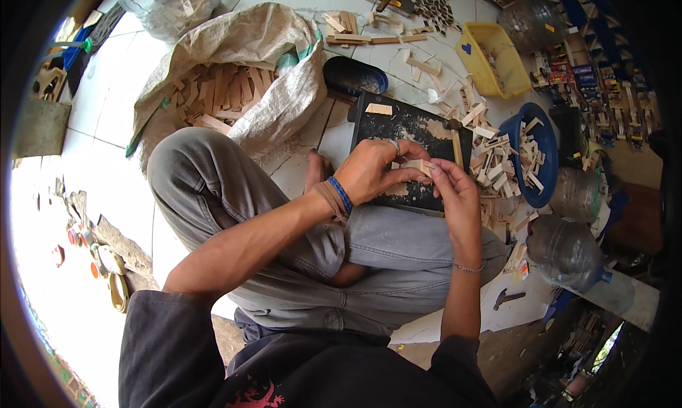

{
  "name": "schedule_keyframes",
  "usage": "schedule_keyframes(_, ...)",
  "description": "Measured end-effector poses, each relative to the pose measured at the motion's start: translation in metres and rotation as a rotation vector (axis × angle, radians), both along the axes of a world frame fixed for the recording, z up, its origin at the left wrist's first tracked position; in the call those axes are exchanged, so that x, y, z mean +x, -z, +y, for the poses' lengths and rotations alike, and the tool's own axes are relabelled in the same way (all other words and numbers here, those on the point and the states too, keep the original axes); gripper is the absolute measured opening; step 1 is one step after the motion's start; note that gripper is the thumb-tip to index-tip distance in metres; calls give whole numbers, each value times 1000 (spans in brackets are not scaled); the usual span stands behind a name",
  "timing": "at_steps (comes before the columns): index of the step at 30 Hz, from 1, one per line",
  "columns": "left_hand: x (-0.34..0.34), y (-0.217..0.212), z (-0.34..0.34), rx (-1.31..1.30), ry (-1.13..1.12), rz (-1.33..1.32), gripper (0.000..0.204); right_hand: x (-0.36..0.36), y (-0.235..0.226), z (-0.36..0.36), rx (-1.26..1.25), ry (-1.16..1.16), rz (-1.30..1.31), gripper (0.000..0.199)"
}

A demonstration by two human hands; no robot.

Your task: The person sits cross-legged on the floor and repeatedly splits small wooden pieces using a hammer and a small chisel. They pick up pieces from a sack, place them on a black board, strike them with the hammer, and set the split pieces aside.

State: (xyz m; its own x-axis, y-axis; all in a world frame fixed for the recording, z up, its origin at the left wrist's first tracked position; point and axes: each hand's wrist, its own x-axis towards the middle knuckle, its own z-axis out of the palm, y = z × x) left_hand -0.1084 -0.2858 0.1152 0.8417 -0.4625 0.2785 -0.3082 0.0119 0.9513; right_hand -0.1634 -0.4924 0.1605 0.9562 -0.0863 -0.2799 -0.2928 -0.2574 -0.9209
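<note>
Over a black work board (369,127) strewn with wood dust, my two hands meet at a small pale wooden piece (420,166). My left hand (375,168) is closed, thumb and fingers pinching the piece from its left side. At the right end of the piece, the fingertips of my right hand (458,195) are pressed together; any smaller part between them is too small to make out. A flat wooden block (379,109) lies on the far left of the board. Along the board's right side rests a hammer (456,144) with a wooden handle.
Left of the board stands a woven sack (284,117) of wood strips. To the right lie piled wooden pieces (497,163), a blue basin (547,142) and a yellow tub (497,81). A dark oval tray (355,76) sits beyond. Another hammer (509,298) lies near my right elbow.
</note>
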Motion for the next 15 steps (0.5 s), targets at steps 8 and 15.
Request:
schedule_keyframes(8, 1, 2, -1, -25, -1, -25, 33, 1, 3, -1, 84, 60, 31, 27)
schedule_keyframes(15, 2, 4, -1, -7, -7, -25, 34, 1, 0, 0, 91, 69, 21, 26)
